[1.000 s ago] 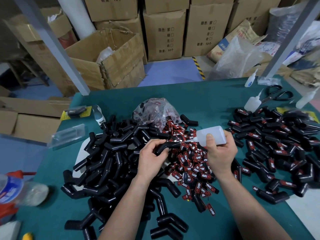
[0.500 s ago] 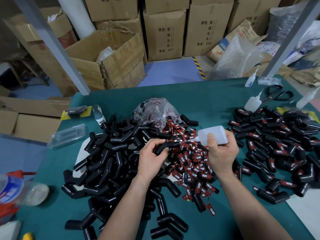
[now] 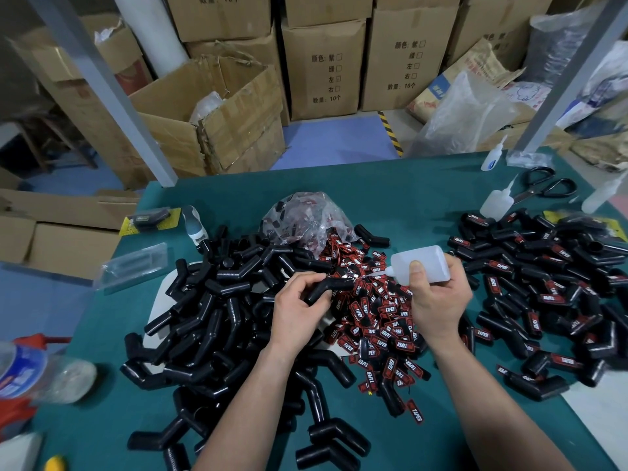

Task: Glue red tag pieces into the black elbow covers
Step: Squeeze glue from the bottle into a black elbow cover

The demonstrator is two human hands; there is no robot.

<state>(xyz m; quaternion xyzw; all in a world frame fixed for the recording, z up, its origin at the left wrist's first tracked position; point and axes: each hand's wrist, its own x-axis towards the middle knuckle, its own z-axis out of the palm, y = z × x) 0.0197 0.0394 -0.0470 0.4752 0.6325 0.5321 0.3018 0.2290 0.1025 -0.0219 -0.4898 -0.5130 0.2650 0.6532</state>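
The elbow covers [image 3: 217, 321] are seen as smooth black rubbery plastic with a soft sheen. The bottle [image 3: 421, 265] is made of cloudy matt plastic. The desk [image 3: 390, 195] is covered in matt green. The bag [image 3: 306, 219] is formed of crinkled glossy film, the boxes [image 3: 323, 69] of rough cardboard.

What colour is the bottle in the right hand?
The glue bottle is translucent white, best seen in the head view.

A small warehouse workshop: stacked cardboard cartons [image 3: 323, 66] behind a green worktable [image 3: 390, 198] heaped with parts.
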